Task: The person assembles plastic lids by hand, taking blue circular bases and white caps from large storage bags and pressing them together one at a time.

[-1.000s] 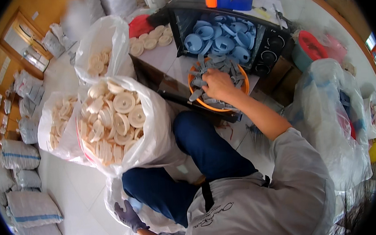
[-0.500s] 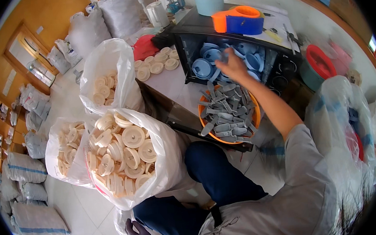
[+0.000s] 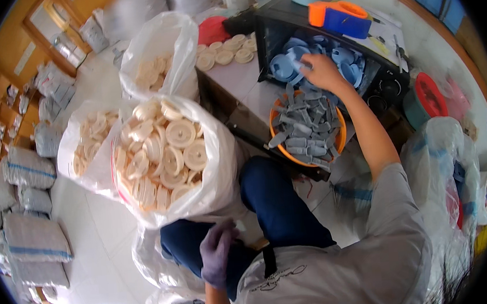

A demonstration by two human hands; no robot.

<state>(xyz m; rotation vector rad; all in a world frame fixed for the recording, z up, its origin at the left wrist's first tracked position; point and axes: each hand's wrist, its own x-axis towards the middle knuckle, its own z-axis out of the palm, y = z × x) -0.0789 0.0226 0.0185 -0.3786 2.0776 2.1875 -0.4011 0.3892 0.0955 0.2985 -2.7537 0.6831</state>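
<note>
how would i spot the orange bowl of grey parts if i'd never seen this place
Find the black open-fronted box full of blue discs on the table. The orange bowl sits just in front of it, below the right hand. It alone has an orange rim and holds grey strip-shaped pieces.

The pale tabletop (image 3: 243, 80) carries a round orange plastic bowl (image 3: 337, 139) of grey pieces at 3 o'clock, loose cream plastic discs (image 3: 225, 53) at 12 o'clock and a black open-fronted box (image 3: 387, 83) at 1 o'clock. On the white tiled floor (image 3: 92, 267) at 9 o'clock stand clear plastic bags (image 3: 169, 158) of cream discs.
</note>
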